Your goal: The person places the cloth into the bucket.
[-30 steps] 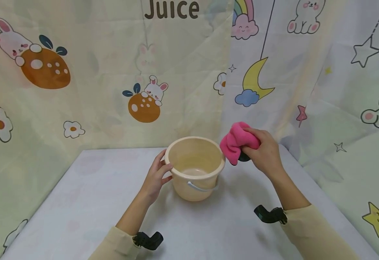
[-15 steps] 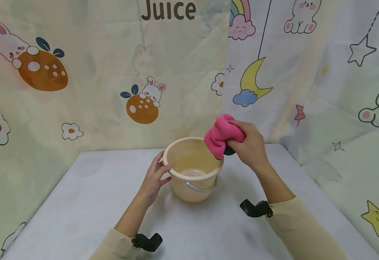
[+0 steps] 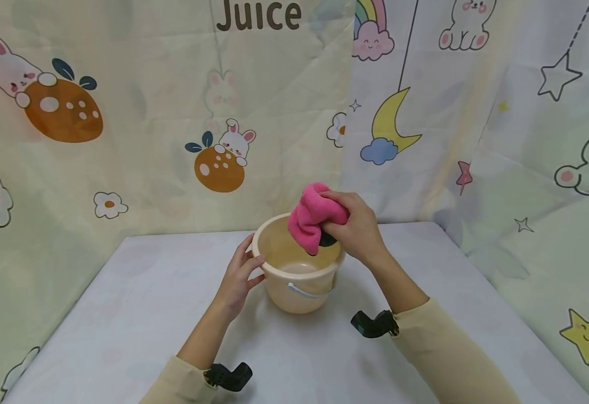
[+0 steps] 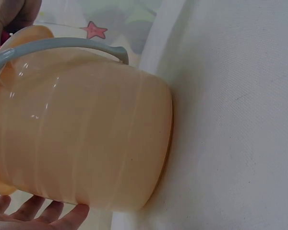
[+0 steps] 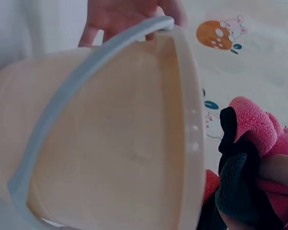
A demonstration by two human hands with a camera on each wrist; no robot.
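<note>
A cream plastic bucket (image 3: 299,294) stands upright on the white table, its grey handle (image 4: 67,44) lowered against the side. My left hand (image 3: 236,280) rests at the bucket's left rim and wall; in the left wrist view its spread fingers (image 4: 72,218) lie along the outside. Above the bucket's mouth, toward the right, my right hand (image 3: 357,227) grips a crumpled fleecy pink cloth (image 3: 312,216). Black and dark grey-green fabric shows on its underside in the right wrist view, where the cloth (image 5: 252,127) is beyond the rim. The bucket's inside floor shows bare below the cloth.
The white table (image 3: 173,314) reaches back to a printed fabric curtain (image 3: 148,112) with cartoon rabbits, oranges and stars. A black wrist camera (image 3: 231,377) is on the left sleeve, another black camera (image 3: 375,324) on the right sleeve.
My right hand has carried the pink cloth leftward, from beside the bucket to over its mouth. My left hand and the bucket stay in place; the view has shifted slightly.
</note>
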